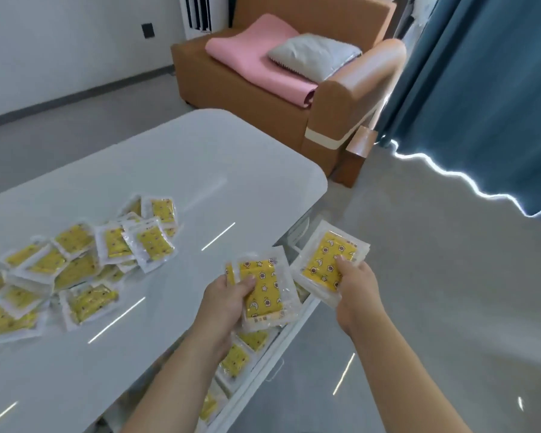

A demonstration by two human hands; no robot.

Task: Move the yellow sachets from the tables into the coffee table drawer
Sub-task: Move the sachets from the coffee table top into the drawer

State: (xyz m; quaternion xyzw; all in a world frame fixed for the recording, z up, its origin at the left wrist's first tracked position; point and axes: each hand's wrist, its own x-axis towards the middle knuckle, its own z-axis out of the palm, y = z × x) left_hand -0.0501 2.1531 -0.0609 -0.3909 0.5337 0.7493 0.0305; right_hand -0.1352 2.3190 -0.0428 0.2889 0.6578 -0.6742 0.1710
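Head view: both hands carry sachet stacks above the open drawer.

Left hand (228, 296) grips a small stack of sachets (263, 289), thumb on top; right hand (353, 285) pinches a second stack (325, 264), both forearms extended forward. Drawer (281, 345) lies directly beneath, already part-filled. Recommend lowering each stack flat before release, so none slides out. Loose pile (75, 264) remains on the table (200, 170), left of the hands.

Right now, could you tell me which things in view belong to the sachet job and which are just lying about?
Part of the job:
- yellow sachets in the left hand
- yellow sachets in the right hand
- pile of sachets on the white coffee table
- open drawer, sachets already inside

Just lying about:
- orange armchair
- pink pillow
- grey cushion
- blue curtain
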